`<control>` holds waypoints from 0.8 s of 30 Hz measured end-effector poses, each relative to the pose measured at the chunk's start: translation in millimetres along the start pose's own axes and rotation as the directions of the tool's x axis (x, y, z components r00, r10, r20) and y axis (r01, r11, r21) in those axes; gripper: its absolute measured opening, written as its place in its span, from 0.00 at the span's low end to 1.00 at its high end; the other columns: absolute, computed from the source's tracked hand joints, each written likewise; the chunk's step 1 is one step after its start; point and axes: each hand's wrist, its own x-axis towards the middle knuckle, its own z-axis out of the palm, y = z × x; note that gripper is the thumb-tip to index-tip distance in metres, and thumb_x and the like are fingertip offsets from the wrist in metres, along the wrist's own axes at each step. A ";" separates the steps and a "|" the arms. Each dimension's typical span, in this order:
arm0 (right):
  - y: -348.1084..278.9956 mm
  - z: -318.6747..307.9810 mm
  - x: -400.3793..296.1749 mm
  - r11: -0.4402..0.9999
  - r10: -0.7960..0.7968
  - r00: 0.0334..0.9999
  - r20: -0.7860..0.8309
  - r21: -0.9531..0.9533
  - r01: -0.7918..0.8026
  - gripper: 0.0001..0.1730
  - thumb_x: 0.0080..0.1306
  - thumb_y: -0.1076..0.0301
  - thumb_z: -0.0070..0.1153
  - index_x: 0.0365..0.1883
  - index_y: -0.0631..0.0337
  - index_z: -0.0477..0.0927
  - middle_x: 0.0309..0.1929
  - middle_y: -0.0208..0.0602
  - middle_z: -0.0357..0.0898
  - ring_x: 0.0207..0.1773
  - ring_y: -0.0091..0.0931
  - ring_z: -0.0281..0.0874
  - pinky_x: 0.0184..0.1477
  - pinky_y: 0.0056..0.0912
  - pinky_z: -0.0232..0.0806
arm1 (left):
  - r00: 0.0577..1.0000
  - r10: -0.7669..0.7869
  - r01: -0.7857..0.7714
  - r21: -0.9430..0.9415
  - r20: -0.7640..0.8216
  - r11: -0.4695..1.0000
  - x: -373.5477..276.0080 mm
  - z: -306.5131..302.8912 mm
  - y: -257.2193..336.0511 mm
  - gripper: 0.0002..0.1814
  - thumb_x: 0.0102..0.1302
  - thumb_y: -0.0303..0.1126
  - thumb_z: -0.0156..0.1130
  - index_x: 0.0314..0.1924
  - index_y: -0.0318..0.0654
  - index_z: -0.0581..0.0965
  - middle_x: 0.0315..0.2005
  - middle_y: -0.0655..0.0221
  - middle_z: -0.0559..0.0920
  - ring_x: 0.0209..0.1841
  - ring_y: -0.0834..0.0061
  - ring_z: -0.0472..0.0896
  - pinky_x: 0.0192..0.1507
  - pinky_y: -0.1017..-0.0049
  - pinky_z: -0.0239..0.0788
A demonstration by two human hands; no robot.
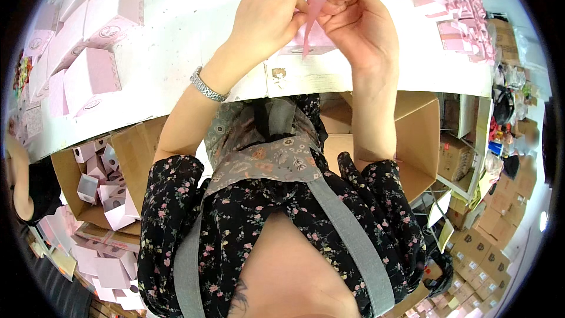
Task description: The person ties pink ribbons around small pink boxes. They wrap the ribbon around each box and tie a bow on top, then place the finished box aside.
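A length of glossy pink ribbon [318,2] runs between my two hands above the white worktable, one cut end hanging down. My right hand [364,22], palm turned inward, pinches its upper part near the top edge of the picture. From the other side, the bent fingers of my left hand [269,20] close at the ribbon's left edge, their tips partly covered by it. A metal-band watch [205,86] circles my left wrist. Beneath both hands lies a pale pink box [315,42] near the table's front edge, largely hidden by them.
Pink boxes [92,77] stand on the table [190,39] at left. Pink boxes with ribbons [457,35] crowd its right end. Below the edge are open cartons, one holding small boxes [103,172]. A person's arm [20,181] shows far left; stacked cartons [479,247] stand at right.
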 end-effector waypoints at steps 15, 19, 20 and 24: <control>5.7 -34.2 -61.4 -0.289 -0.376 0.913 0.159 -0.956 0.048 0.12 0.59 0.63 0.65 0.37 0.61 0.85 0.31 0.38 0.82 0.32 0.26 0.72 0.37 0.27 0.66 | 0.996 -0.083 0.079 -0.156 -0.019 0.985 4.2 16.5 -4.4 0.08 0.57 0.29 0.64 0.38 0.45 0.82 0.30 0.67 0.86 0.33 0.69 0.86 0.36 0.76 0.75; 21.4 -41.3 -30.9 -0.315 -0.414 0.851 0.324 -0.928 0.200 0.11 0.55 0.63 0.68 0.32 0.60 0.86 0.39 0.38 0.80 0.47 0.34 0.70 0.49 0.35 0.65 | 0.978 -0.198 0.207 -0.234 0.063 0.950 3.5 11.4 -5.2 0.09 0.58 0.26 0.62 0.40 0.41 0.82 0.33 0.66 0.86 0.36 0.72 0.86 0.37 0.77 0.75; 21.2 -44.4 -26.1 -0.265 -0.413 0.860 0.299 -0.943 0.200 0.11 0.54 0.63 0.68 0.32 0.60 0.86 0.40 0.38 0.79 0.48 0.36 0.68 0.50 0.36 0.65 | 0.975 -0.207 0.222 -0.269 0.084 0.937 2.8 9.6 -6.0 0.09 0.59 0.25 0.62 0.41 0.40 0.81 0.34 0.66 0.86 0.37 0.73 0.86 0.37 0.78 0.75; -1.6 -42.8 -7.2 -0.432 -0.219 0.865 0.451 -0.840 0.328 0.13 0.55 0.68 0.67 0.39 0.59 0.84 0.41 0.36 0.80 0.46 0.33 0.73 0.48 0.35 0.68 | 0.928 -0.300 0.359 -0.307 0.223 0.881 -6.1 -8.0 0.0 0.09 0.61 0.22 0.61 0.43 0.36 0.78 0.35 0.68 0.85 0.39 0.78 0.85 0.39 0.80 0.75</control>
